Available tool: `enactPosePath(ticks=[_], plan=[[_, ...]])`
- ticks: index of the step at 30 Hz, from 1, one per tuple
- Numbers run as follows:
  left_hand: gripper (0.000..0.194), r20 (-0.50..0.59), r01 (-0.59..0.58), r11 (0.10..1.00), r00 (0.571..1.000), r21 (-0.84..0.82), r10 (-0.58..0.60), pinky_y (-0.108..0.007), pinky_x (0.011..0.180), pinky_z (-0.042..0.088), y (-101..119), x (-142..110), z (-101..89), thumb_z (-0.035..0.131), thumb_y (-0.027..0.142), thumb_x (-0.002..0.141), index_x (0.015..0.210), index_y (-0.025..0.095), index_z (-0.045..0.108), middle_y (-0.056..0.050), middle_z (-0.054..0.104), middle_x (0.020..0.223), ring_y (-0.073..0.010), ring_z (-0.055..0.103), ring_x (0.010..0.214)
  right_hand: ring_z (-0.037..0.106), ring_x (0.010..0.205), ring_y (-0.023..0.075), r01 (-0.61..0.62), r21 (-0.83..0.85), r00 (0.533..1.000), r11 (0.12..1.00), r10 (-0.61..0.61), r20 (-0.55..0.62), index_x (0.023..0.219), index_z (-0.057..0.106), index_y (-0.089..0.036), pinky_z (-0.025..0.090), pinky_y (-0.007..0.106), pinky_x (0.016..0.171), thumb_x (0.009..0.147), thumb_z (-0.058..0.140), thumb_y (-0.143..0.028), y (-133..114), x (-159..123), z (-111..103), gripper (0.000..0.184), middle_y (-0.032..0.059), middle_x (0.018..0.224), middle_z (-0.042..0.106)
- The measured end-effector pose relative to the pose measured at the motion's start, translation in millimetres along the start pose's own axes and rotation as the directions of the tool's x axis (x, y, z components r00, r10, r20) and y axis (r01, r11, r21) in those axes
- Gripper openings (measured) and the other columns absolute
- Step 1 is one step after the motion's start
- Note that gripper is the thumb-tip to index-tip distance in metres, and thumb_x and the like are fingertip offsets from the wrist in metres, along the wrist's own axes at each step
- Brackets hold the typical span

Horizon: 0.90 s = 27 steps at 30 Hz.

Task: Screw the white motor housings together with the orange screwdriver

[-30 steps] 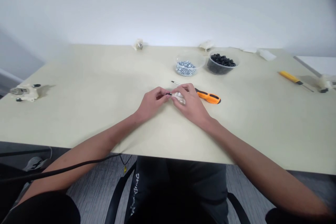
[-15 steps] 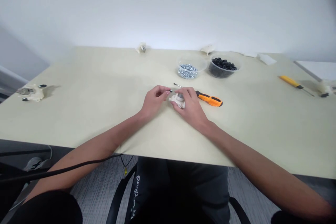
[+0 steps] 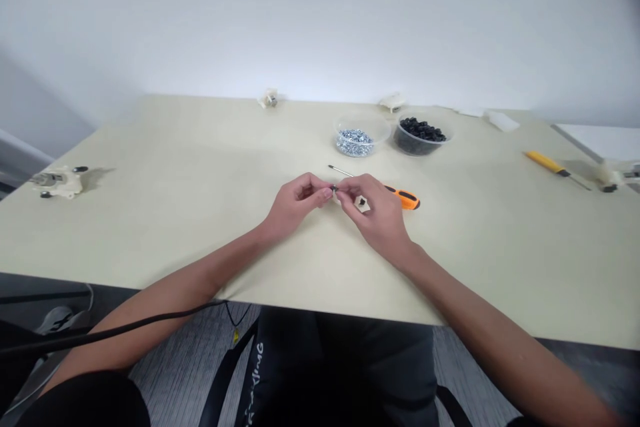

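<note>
- Currently, the left hand (image 3: 295, 203) pinches a tiny black piece (image 3: 333, 187); a loose fingertip grip could drop it.
- The right hand (image 3: 377, 219) pinches a pale plastic part (image 3: 361, 202); a careless shift could nudge the screwdriver (image 3: 406, 199).

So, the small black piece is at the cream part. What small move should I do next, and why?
Probably press the small black piece into the cream plastic part with your left hand, while your right hand steadies it, because both hands meet there and the piece sits at the part's edge, though the exact fit is hidden.
</note>
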<state>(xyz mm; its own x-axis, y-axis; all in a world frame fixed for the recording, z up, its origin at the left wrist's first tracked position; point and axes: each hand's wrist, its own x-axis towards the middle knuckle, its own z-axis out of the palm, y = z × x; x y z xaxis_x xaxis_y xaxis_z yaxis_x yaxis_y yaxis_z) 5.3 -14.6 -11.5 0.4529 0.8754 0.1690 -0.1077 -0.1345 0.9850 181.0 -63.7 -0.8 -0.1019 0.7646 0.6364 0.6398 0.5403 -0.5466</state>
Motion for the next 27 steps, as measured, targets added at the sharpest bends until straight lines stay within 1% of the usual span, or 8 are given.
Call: enactPosePath(ticks=[5, 8, 11, 13, 15, 18, 22, 27], plan=[[0.023, 0.036, 0.002, 1.000, 0.999, 0.023, -0.003, -0.026, 0.074, 0.046, 3.8, -3.1, 0.0, 0.069, 0.040, 0.084, 0.085, 0.017, 0.064, -0.001, 0.064, 0.077, -0.0110, 0.057, 0.075, 0.066, 0.075, 0.0124, -0.113, 0.094, 0.993, 0.989, 0.109, 0.053, 0.094, 0.060, -0.023, 0.049, 0.023, 0.057, 0.091, 0.059, -0.023, 0.5, -2.1, -2.4, 0.003, -0.0003, 0.086, 0.068], [0.026, 0.065, 0.049, 0.998, 0.997, 0.047, -0.052, -0.028, 0.076, 0.048, 7.6, -1.4, -3.5, 0.065, 0.042, 0.086, 0.085, 0.017, 0.064, -0.002, 0.065, 0.077, -0.0121, 0.059, 0.076, 0.065, 0.075, 0.0140, -0.028, -0.001, 0.998, 1.000, 0.028, 0.057, 0.095, 0.061, -0.023, 0.048, 0.025, 0.056, 0.092, 0.057, -0.022, 3.2, -2.7, -4.4, 0.006, 0.0014, 0.085, 0.068], [0.026, 0.108, 0.147, 0.989, 0.983, 0.030, -0.149, -0.028, 0.073, 0.051, 10.9, 1.3, -7.3, 0.068, 0.042, 0.084, 0.090, 0.017, 0.066, -0.003, 0.066, 0.078, -0.0120, 0.060, 0.073, 0.064, 0.079, 0.0160, 0.084, -0.053, 0.992, 0.995, -0.078, 0.098, 0.095, 0.062, -0.023, 0.052, 0.031, 0.067, 0.094, 0.051, -0.020, 4.8, -3.2, -4.7, 0.011, 0.0032, 0.088, 0.068], [0.025, 0.107, 0.174, 0.984, 0.979, 0.033, -0.176, -0.029, 0.073, 0.052, 11.8, 2.2, -8.4, 0.071, 0.040, 0.082, 0.091, 0.018, 0.067, -0.003, 0.066, 0.079, -0.0115, 0.059, 0.071, 0.064, 0.082, 0.0169, 0.092, -0.047, 0.991, 0.995, -0.087, 0.098, 0.096, 0.062, -0.024, 0.053, 0.034, 0.072, 0.094, 0.050, -0.020, 4.1, -3.6, -3.5, 0.013, 0.0036, 0.090, 0.068], [0.024, 0.068, 0.165, 0.986, 0.984, 0.033, -0.167, -0.030, 0.076, 0.052, 12.1, 1.8, -7.7, 0.072, 0.038, 0.081, 0.092, 0.018, 0.069, -0.003, 0.067, 0.083, -0.0112, 0.060, 0.072, 0.063, 0.081, 0.0165, 0.021, -0.027, 0.999, 0.999, -0.020, 0.048, 0.095, 0.061, -0.023, 0.053, 0.033, 0.070, 0.093, 0.053, -0.022, 1.7, -4.0, -1.6, 0.009, 0.0037, 0.091, 0.067], [0.023, -0.013, 0.100, 0.994, 0.995, 0.033, -0.100, -0.030, 0.081, 0.053, 12.1, -0.6, -3.8, 0.071, 0.037, 0.082, 0.095, 0.018, 0.068, -0.002, 0.067, 0.082, -0.0121, 0.063, 0.076, 0.061, 0.073, 0.0141, -0.157, 0.082, 0.987, 0.984, 0.158, -0.009, 0.088, 0.058, -0.022, 0.052, 0.030, 0.066, 0.090, 0.060, -0.026, -3.6, -4.5, 1.9, 0.005, 0.0023, 0.084, 0.064], [0.020, -0.038, 0.045, 0.999, 0.998, 0.007, -0.044, -0.030, 0.083, 0.054, 11.2, -4.3, 2.5, 0.070, 0.035, 0.083, 0.093, 0.018, 0.064, -0.002, 0.069, 0.085, -0.0139, 0.066, 0.084, 0.063, 0.076, 0.0140, -0.319, 0.298, 0.948, 0.900, 0.308, 0.085, 0.089, 0.059, -0.022, 0.054, 0.031, 0.072, 0.089, 0.062, -0.031, -6.7, -6.4, 6.9, 0.009, 0.0018, 0.086, 0.066], [0.017, -0.034, 0.000, 1.000, 0.999, -0.007, -0.001, -0.029, 0.085, 0.055, 9.3, -7.0, 5.8, 0.069, 0.029, 0.084, 0.091, 0.018, 0.060, -0.002, 0.070, 0.087, -0.0133, 0.068, 0.085, 0.065, 0.077, 0.0154, -0.417, 0.370, 0.907, 0.830, 0.404, 0.114, 0.091, 0.061, -0.021, 0.056, 0.034, 0.074, 0.087, 0.065, -0.037, -3.0, -8.3, 9.2, 0.017, 0.0029, 0.087, 0.067]])
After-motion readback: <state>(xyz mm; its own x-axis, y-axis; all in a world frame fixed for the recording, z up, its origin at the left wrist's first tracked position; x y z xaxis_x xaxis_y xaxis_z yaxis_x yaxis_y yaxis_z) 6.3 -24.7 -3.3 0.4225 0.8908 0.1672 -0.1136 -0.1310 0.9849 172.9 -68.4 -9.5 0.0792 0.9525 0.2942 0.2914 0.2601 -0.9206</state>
